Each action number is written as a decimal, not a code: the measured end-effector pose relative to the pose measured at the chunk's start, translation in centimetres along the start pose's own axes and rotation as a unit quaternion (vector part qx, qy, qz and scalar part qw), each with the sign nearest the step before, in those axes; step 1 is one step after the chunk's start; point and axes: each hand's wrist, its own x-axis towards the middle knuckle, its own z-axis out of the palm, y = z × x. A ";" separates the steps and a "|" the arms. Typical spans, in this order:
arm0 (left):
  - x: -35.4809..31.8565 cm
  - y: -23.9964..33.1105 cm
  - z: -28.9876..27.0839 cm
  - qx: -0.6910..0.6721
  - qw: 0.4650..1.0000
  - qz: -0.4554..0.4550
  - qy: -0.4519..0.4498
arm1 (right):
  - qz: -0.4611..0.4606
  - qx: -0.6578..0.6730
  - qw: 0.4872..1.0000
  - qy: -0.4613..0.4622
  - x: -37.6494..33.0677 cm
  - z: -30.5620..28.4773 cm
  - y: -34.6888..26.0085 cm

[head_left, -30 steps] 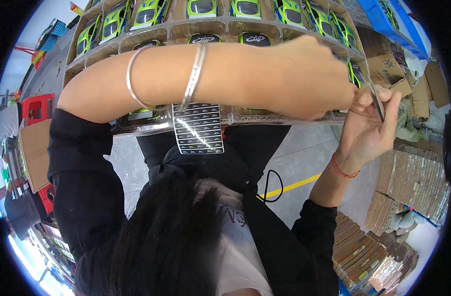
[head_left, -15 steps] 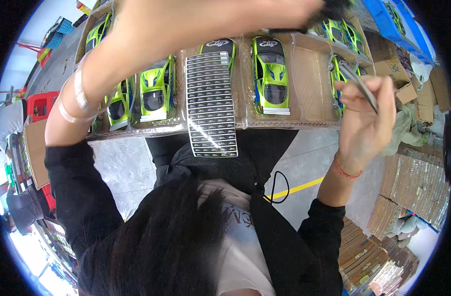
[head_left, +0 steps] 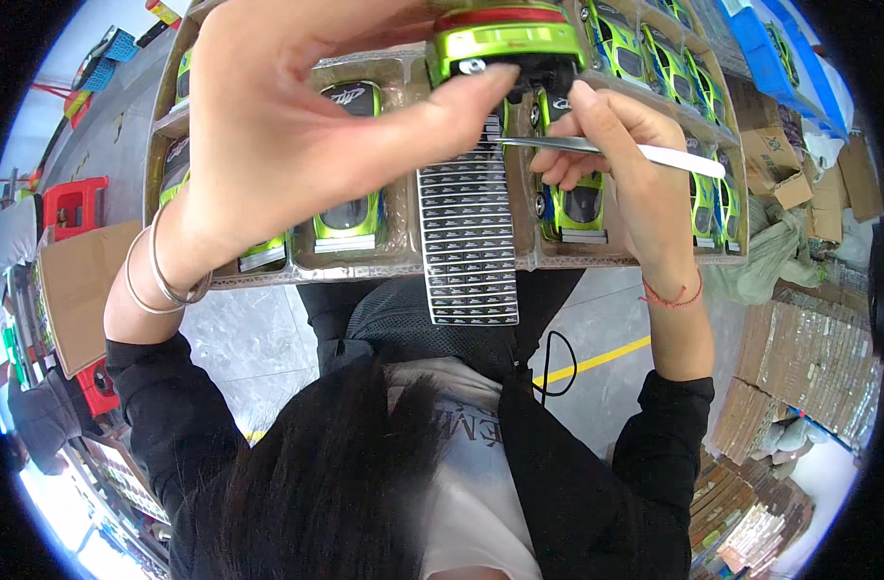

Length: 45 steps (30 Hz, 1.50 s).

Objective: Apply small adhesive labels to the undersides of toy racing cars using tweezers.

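A shiny green toy car [head_left: 507, 41] with a red stripe and dark underside is gripped in my left hand [head_left: 335, 145], raised over the tray with one end toward me. My right hand [head_left: 635, 159] is closed around tweezers [head_left: 688, 160] with a white handle end and thin metal tips. Those tips point left, just under the toy car and beside my left thumb; whether they pinch anything is too small to tell. My right fingertips are close to the car's lower edge. A long sheet of small black-and-silver stickers [head_left: 469, 242] lies below, hanging over the tray's near edge.
A cardboard tray [head_left: 596, 259] with clear plastic compartments holds several green toy cars [head_left: 350, 217]. A blue crate [head_left: 790, 68] stands at the far right, with open cartons [head_left: 775, 155] near it. Stacked cardboard [head_left: 799, 367] is at the right, a red stool [head_left: 74, 203] at the left.
My left hand has come nearer, bringing the toy car into plain sight. My right hand has moved left with the tweezers, from the tray's right side to beneath the car.
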 end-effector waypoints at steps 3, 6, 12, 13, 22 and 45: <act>-0.2 -0.2 -0.5 -0.009 0.999 0.023 -0.024 | 0.007 0.017 1.000 0.005 0.0 0.2 0.1; -0.3 -0.3 -0.4 0.015 0.998 0.048 -0.021 | 0.000 0.017 1.000 0.001 0.1 0.3 0.2; -1.9 -1.7 0.3 -0.056 0.991 0.063 0.107 | -0.005 0.013 1.000 0.005 0.0 0.1 0.6; -1.9 -1.7 0.4 -0.053 0.992 0.061 0.101 | -0.010 0.010 1.000 0.003 0.0 0.1 0.6; -1.7 -0.8 0.2 -0.026 0.997 0.044 0.058 | -0.020 0.002 1.000 0.003 -0.1 0.2 0.5; -1.1 1.0 0.3 0.033 0.999 -0.027 -0.016 | -0.030 -0.030 0.999 0.010 1.2 0.8 0.7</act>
